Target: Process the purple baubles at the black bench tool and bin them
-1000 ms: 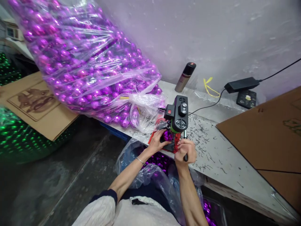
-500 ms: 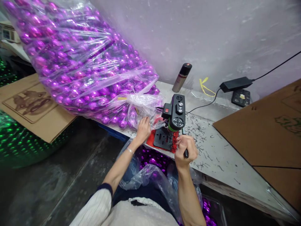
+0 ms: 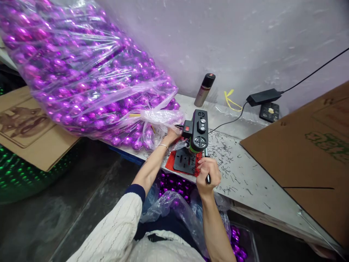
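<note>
A small black bench press machine (image 3: 200,129) with a red switch stands on a red mat (image 3: 171,162) at the table's front edge. My right hand (image 3: 209,174) is closed around the black-ended lever handle (image 3: 208,179) at its right side. My left hand (image 3: 172,135) reaches behind the machine's left side, beside the gathered neck of a clear bag (image 3: 156,117); its fingers are hidden there. Below, dark purple shiny balls (image 3: 174,185) lie in an open plastic bag (image 3: 170,203) at my lap.
A big clear bag of purple balls (image 3: 89,80) leans at left. Behind the machine stand a spray can (image 3: 204,90), a yellow tie (image 3: 231,101) and a black power adapter (image 3: 264,97). Black scraps (image 3: 226,160) litter the table. A cardboard box (image 3: 308,156) stands at right.
My left hand has moved forward, from in front of the bag's neck to behind the machine's left side. My right hand stays on the lever. The view has shifted slightly right.
</note>
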{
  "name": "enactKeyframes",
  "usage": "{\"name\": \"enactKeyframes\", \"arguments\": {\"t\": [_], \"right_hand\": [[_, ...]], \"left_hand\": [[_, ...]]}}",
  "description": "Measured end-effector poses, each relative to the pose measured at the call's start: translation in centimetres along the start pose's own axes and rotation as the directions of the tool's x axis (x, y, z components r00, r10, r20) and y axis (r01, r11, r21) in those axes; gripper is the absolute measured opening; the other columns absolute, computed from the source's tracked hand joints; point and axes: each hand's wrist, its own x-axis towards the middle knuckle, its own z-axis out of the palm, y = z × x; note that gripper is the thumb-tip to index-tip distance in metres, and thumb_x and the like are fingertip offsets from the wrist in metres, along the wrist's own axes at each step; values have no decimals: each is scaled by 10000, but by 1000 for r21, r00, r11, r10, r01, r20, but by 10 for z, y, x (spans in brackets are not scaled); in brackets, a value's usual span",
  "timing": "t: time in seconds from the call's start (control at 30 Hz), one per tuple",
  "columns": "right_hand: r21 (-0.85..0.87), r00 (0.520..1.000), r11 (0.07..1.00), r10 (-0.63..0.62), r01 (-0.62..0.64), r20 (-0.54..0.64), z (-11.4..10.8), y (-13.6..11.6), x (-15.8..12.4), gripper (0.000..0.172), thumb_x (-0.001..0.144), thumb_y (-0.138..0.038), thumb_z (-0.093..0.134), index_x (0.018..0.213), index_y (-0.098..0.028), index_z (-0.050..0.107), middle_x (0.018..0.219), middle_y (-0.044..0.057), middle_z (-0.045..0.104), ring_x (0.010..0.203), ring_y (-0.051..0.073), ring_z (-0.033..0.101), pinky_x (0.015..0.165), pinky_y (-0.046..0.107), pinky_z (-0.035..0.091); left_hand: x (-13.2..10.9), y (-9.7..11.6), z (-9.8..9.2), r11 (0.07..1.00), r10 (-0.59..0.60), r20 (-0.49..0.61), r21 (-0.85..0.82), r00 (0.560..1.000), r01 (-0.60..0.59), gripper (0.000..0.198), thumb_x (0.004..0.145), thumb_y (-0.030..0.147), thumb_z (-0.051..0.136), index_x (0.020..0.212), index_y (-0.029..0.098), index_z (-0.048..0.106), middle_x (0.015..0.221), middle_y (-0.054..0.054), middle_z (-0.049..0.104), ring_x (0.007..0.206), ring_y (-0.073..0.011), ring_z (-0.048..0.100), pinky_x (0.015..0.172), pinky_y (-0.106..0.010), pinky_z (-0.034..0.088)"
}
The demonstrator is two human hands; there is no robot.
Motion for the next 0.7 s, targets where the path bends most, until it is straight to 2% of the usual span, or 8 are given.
{"name": "enactKeyframes", "arguments": {"t": [0.1,0.2,0.33,0.4,0.47,0.53,0.63,0.7], "right_hand": [[-9,1000,1000,-20,20,5,0,-1,2,257,942,-97,471,722,-222,517,693,-8,593,677,138,614,627,290,451],[-5,999,999,-40,40,3,0,-2,4,258,943,-96,468,724,-222,518,683,-10,586,677,139,616,623,287,453],[4,999,999,-41,41,4,1,-2,5,262,945,-99,464,719,-222,515,691,-8,592,672,137,612,629,288,459],[8,1000,999,-31,31,-4,1,-2,4,261,942,-94,466,719,-221,514,699,-7,594,672,134,607,631,287,460],[12,1000,1000,-22,22,-11,2,-2,3,263,941,-91,463,718,-221,515,704,-7,593,673,132,602,632,286,457],[14,1000,1000,-8,9,-11,2,-2,2,265,942,-94,460,717,-222,518,707,-6,596,676,134,599,638,290,455],[22,1000,1000,3,-3,9,1,0,1,261,945,-108,461,720,-223,527,712,-3,603,689,142,605,657,300,464],[30,1000,1000,-1,0,17,0,1,0,259,947,-115,461,722,-223,531,716,-1,605,695,146,607,665,304,467]], "left_hand": [[-3,0,-4,997,-47,53,65,997,44,189,890,284,638,861,121,729,899,-139,753,887,-244,690,841,-312,511],[-20,-8,-16,987,-106,68,126,992,96,288,886,370,686,983,103,732,964,-173,745,936,-304,703,859,-361,521],[-57,-23,-33,947,-171,6,277,985,162,513,885,394,711,1342,176,623,1324,-221,615,1110,-378,676,946,-448,519],[-70,-31,-37,946,-142,23,298,990,129,485,934,356,644,1405,255,592,1459,-191,524,1204,-370,641,1013,-464,500],[-77,-39,-37,977,-70,48,203,996,59,412,981,299,552,1387,284,618,1518,-143,496,1316,-344,576,1105,-469,446],[-77,-45,-33,999,-27,13,22,1000,26,389,997,250,496,1355,254,647,1519,-113,523,1393,-300,515,1173,-443,389],[-73,-50,-26,958,-124,-75,-268,989,100,411,961,255,555,1355,170,634,1429,-126,617,1350,-263,557,1164,-400,403],[-71,-50,-22,909,-210,-86,-384,974,162,478,909,294,644,1365,151,617,1345,-126,675,1263,-265,614,1122,-404,442]]}}
